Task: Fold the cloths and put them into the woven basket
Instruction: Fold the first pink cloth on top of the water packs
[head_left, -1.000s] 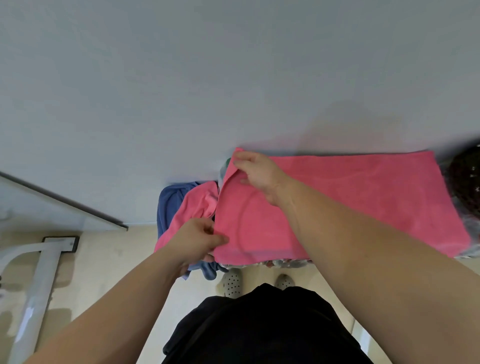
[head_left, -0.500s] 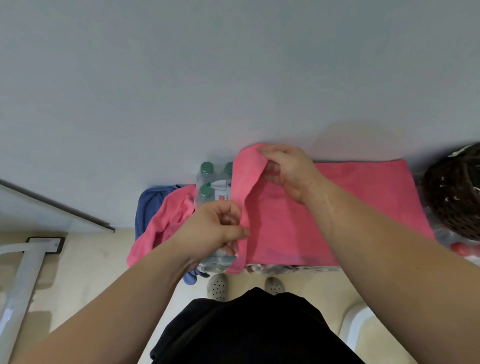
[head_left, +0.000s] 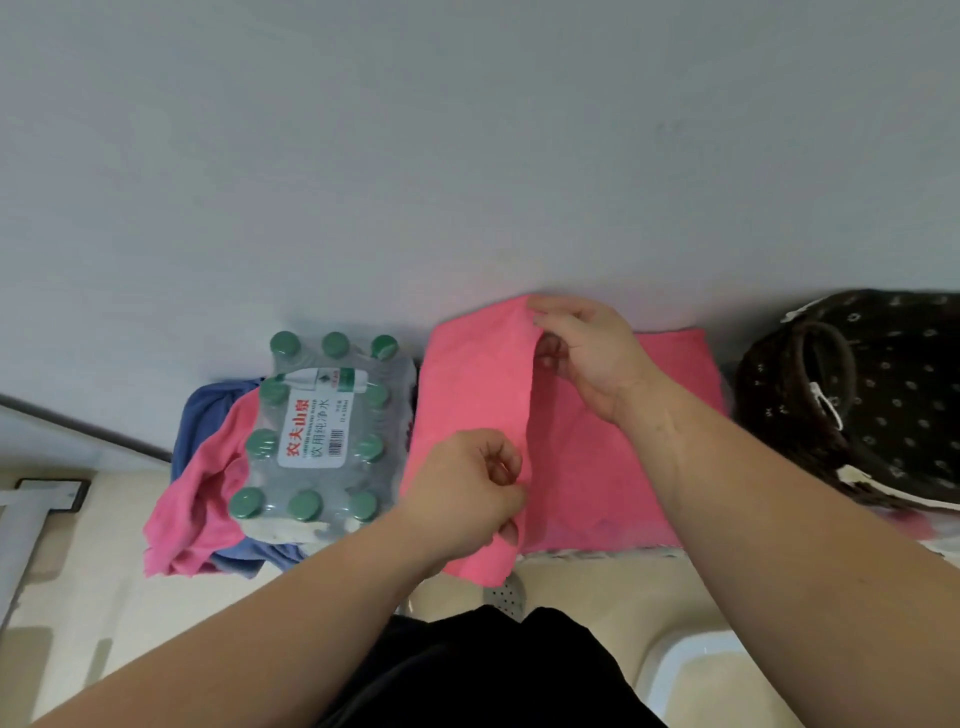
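— Grey wall fills the top, beige floor below; head view only. Progress?
— Early, I judge. One pink cloth (head_left: 576, 467) lies on a low surface against the wall with its first fold under way. Its left part is raised as a flap and the rest lies flat.
— Anything in the woven basket (head_left: 857, 405)?
— Can't tell. It stands just right of the cloth, dark with a dotted lining and a handle showing. The inside is too dark to read.
— What's left?
— Finish this fold, probably fold again, then drop it in the basket. A crumpled pink cloth (head_left: 192, 499) and a blue cloth (head_left: 208, 410) also lie unfolded at far left, bunched against a shrink-wrapped pack of water bottles (head_left: 317, 436). Whether they run under the pack, unclear. Most of the job remains, by my reading.
— Hands?
— Left hand (head_left: 467, 488) has its fingers curled, pinching the near end of the raised edge, close to the body. Right hand (head_left: 587, 358) pinches the far corner between thumb and fingers, up by the wall, with its forearm crossing over the flat part. Both arms are bare and reach forward, and the edge runs between the two hands.
— Surface under the cloth?
— Hidden by it. Only a pale edge shows at the near side, so not naming it.
— Other stuff?
— Dotted slipper (head_left: 506, 597) on the floor just below the cloth.
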